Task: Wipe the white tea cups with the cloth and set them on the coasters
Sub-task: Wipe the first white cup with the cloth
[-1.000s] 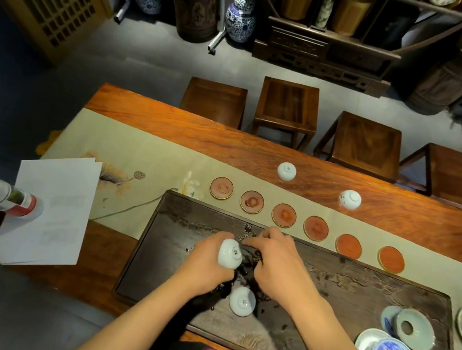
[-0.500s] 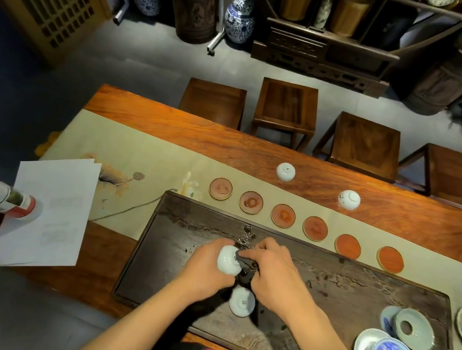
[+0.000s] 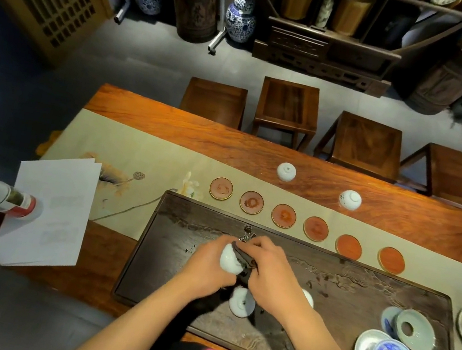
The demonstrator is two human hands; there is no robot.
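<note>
Hands meet over the dark tea tray (image 3: 167, 256) — left hand (image 3: 205, 265) grips a white cup (image 3: 229, 258), right hand (image 3: 269, 268) pinches a dark cloth (image 3: 243, 258) against it.
Another cup (image 3: 242, 302) sits on the tray at 6 o'clock; six bare coasters (image 3: 284, 215) line up at 12 o'clock.

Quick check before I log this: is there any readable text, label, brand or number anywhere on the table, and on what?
None can be read.
Bottle: red and white label, print too blurred.
Sheets of paper: faint grey blocks, illegible.
Far cup upside down on the table: tiny dark mark on its base, too small.
Cup in the left hand: no mark visible.
Coasters: pattern only, no lettering.
</note>
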